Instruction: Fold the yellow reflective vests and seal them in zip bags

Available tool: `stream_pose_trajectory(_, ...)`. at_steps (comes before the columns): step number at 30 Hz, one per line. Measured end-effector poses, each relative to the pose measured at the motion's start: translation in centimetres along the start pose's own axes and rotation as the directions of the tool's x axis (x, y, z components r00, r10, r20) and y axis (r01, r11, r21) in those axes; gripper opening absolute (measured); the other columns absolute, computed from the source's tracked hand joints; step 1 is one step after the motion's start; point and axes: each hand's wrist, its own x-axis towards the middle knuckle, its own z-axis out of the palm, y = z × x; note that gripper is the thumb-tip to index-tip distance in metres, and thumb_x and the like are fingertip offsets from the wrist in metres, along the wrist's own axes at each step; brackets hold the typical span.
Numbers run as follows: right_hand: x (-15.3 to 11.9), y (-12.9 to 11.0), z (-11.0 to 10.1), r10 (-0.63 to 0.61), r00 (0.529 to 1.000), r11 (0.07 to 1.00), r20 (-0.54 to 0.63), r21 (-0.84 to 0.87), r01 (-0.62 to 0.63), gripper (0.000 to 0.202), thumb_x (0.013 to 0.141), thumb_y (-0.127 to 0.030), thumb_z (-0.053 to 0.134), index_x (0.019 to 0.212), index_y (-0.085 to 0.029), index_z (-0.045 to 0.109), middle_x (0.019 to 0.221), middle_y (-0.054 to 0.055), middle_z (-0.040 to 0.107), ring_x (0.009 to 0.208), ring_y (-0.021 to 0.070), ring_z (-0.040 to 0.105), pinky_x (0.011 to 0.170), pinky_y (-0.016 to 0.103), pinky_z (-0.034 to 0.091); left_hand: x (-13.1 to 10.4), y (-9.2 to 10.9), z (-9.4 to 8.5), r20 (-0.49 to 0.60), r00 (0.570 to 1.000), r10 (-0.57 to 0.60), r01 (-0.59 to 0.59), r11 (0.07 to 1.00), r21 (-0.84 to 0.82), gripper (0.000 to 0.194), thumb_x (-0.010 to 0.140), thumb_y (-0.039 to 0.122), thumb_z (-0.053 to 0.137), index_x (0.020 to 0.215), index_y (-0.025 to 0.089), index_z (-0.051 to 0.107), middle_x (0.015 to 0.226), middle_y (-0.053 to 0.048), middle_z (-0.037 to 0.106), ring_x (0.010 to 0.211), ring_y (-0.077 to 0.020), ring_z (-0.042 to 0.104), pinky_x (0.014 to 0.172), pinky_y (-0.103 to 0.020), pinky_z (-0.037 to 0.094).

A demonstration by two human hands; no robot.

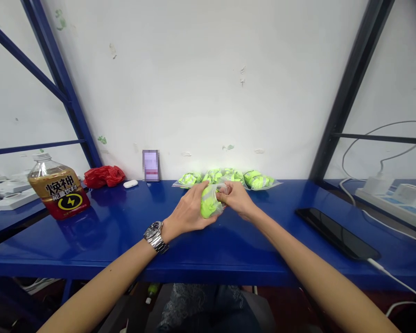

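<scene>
A clear plastic bag with bright yellow-green cloth in it [208, 203] is between my two hands, above the middle of the blue table. My left hand [190, 210], with a metal watch on its wrist, wraps round the bag's left side. The fingers of my right hand [240, 199] pinch the bag's upper right edge. Just behind my hands, similar filled bags lie in a row: one at the left [190, 179], more in the middle [225, 174] and one at the right [258, 179].
On the blue table [125, 245] stand a large drink bottle [64, 189], a red plastic bag [104, 176], a white case [131, 183] and an upright phone [151, 165]. At the right lie a black phone [336, 231] with a cable and a power strip [398, 201].
</scene>
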Motion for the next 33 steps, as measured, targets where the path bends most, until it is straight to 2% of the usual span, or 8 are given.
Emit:
stream_pose_trajectory(6, 0.0, -2.8, -3.1, 0.066, 0.992, 0.998, 0.109, 0.013, -0.068, 0.013, 0.063, -0.025, 0.068, 0.064, -0.016, 0.058, 0.055, 0.0, 0.058, 0.053, 0.014, 0.057, 0.05, 0.025, 0.046, -0.2, -0.4, 0.5, -0.005, 0.999, -0.035, 0.035, 0.999, -0.017, 0.095, 0.075, 0.041, 0.068, 0.146, 0.014, 0.01, 0.136, -0.02, 0.042, 0.124, -0.0326, 0.047, 0.102, -0.048, 0.045)
stream_pose_trajectory(9, -0.1, -4.3, -4.4, 0.099, 0.995, 0.994, 0.03, 0.032, -0.1, 0.012, 0.067, -0.026, 0.066, 0.072, -0.016, 0.062, 0.058, 0.003, 0.063, 0.052, 0.0163, 0.061, 0.052, 0.028, 0.05, -0.1, -0.5, 0.6, -0.066, 0.983, -0.169, 0.169, 0.986, -0.007, 0.095, 0.074, 0.046, 0.069, 0.145, 0.018, 0.012, 0.135, -0.018, 0.041, 0.125, -0.0323, 0.044, 0.104, -0.05, 0.04)
stream_pose_trajectory(12, -0.6, -5.5, -5.1, -0.056, 0.994, 0.998, -0.099, -0.039, 0.052, 0.02, 0.078, -0.035, 0.06, 0.089, -0.018, 0.062, 0.086, 0.008, 0.069, 0.067, 0.0174, 0.065, 0.063, 0.031, 0.053, -0.1, -0.6, 0.7, -0.127, 0.922, -0.366, 0.369, 0.93, 0.002, 0.108, 0.07, 0.056, 0.071, 0.146, 0.018, 0.004, 0.137, -0.02, 0.033, 0.126, -0.0347, 0.036, 0.104, -0.055, 0.036)
stream_pose_trajectory(14, -1.1, -5.9, -4.8, -0.171, 0.985, 0.962, -0.036, -0.223, 0.159, 0.029, 0.083, -0.043, 0.057, 0.103, -0.022, 0.061, 0.104, 0.009, 0.065, 0.081, 0.0203, 0.065, 0.07, 0.034, 0.052, -0.1, -0.5, 0.8, -0.124, 0.9, -0.417, 0.42, 0.907, -0.005, 0.113, 0.07, 0.057, 0.07, 0.146, 0.018, -0.004, 0.136, -0.021, 0.027, 0.126, -0.0354, 0.031, 0.103, -0.059, 0.033)
stream_pose_trajectory(18, -1.7, -5.2, -3.0, -0.217, 0.948, 0.871, 0.234, -0.392, 0.296, 0.043, 0.089, -0.048, 0.051, 0.125, -0.025, 0.052, 0.113, 0.011, 0.061, 0.089, 0.0227, 0.062, 0.075, 0.035, 0.049, -0.2, -0.2, 0.7, -0.038, 0.94, -0.339, 0.339, 0.941, 0.0, 0.098, 0.08, 0.048, 0.063, 0.147, 0.022, -0.005, 0.129, -0.018, 0.025, 0.118, -0.0314, 0.031, 0.1, -0.059, 0.034)
stream_pose_trajectory(23, -1.1, -4.2, -1.6, -0.304, 0.915, 0.84, 0.264, -0.379, 0.388, 0.032, 0.096, -0.039, 0.04, 0.087, -0.018, 0.061, 0.078, 0.005, 0.063, 0.07, 0.0162, 0.055, 0.067, 0.028, 0.04, 0.3, -0.7, -1.4, 0.084, 0.968, -0.236, 0.233, 0.971, 0.045, 0.073, 0.077, 0.054, 0.065, 0.138, 0.031, 0.031, 0.122, -0.011, 0.029, 0.101, -0.0239, 0.043, 0.087, -0.047, 0.047)
stream_pose_trajectory(30, -1.6, -4.7, -2.5, -0.255, 0.858, 0.776, 0.446, -0.435, 0.457, 0.033, 0.083, -0.052, 0.06, 0.094, -0.021, 0.058, 0.092, 0.006, 0.062, 0.078, 0.0187, 0.055, 0.066, 0.028, 0.039, 2.8, -3.1, -7.0, 0.35, 0.918, -0.188, 0.158, 0.981, 0.113, 0.057, 0.069, 0.068, 0.064, 0.092, 0.017, 0.054, 0.089, -0.005, 0.054, 0.068, -0.0161, 0.052, 0.06, -0.028, 0.044)
stream_pose_trajectory(33, -1.2, -4.6, -2.5, -0.252, 0.86, 0.693, 0.443, -0.539, 0.48, 0.023, 0.091, -0.043, 0.051, 0.088, -0.02, 0.057, 0.083, 0.005, 0.059, 0.068, 0.0159, 0.05, 0.061, 0.027, 0.034, 4.3, -3.6, -8.8, 0.47, 0.876, -0.107, 0.1, 0.994, 0.041, 0.044, 0.076, 0.061, 0.062, 0.081, 0.017, 0.057, 0.078, -0.003, 0.06, 0.069, -0.0158, 0.055, 0.06, -0.025, 0.04)
